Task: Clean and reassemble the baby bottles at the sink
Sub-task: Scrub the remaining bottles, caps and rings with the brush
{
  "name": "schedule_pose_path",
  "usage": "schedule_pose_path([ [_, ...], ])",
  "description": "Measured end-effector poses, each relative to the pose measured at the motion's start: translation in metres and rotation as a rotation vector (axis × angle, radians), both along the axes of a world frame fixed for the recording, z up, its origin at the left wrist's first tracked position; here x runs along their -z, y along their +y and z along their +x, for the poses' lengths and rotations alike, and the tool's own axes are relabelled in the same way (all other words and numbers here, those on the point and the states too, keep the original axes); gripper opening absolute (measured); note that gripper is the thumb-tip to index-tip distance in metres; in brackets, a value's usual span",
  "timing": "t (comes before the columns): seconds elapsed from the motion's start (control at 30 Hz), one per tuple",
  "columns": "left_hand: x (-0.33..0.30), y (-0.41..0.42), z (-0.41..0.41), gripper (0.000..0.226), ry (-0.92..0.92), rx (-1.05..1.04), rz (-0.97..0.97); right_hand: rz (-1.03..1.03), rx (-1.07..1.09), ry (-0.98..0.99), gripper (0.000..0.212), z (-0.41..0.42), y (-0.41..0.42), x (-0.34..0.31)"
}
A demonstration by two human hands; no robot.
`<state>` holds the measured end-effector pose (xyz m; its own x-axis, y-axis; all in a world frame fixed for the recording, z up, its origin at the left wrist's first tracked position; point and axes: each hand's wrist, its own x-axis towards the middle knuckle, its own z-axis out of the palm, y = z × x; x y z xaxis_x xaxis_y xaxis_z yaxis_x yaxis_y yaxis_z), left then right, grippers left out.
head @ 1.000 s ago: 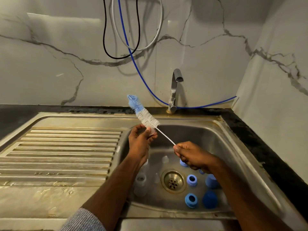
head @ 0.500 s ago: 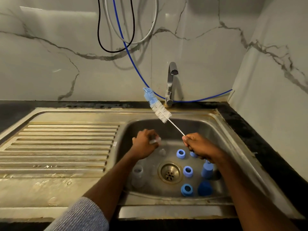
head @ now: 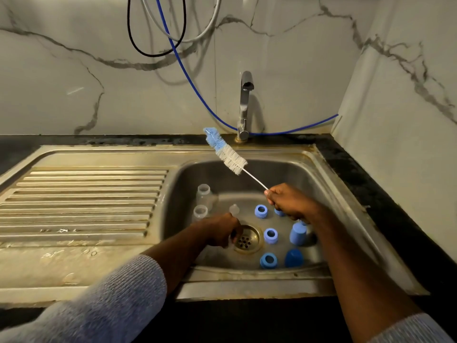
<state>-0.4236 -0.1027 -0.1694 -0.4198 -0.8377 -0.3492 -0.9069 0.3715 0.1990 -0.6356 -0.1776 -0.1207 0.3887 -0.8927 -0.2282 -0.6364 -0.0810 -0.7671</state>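
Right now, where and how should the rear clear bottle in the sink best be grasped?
Grip the rear clear bottle around its body just below the open neck, coming from above and the left. It stands upright at the basin's left wall, mouth up. A second bottle stands close in front, and the left hand is low by the drain, so a frontal approach looks crowded.

one head-worn wide-angle view, looking forward and steeply down into the sink [head: 346,184] from close above its front edge. both forearms enter from the bottom of the frame; tap [head: 244,105] and marble wall fill the upper half. edges bend.
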Motion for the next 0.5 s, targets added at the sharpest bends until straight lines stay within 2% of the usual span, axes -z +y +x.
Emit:
schedule_pose_path([
  [0.3, -0.003, -0.001, -0.011, 0.037, -0.101, 0.097, 0.131, -0.013, -0.017, 0.018, 0.041, -0.004, -0.007, 0.003],
  [0.5, 0.000, -0.001, -0.009, 0.048, -0.062, 0.058, 0.118, -0.003, 0.011, 0.016, 0.039, -0.013, -0.013, 0.004],
])
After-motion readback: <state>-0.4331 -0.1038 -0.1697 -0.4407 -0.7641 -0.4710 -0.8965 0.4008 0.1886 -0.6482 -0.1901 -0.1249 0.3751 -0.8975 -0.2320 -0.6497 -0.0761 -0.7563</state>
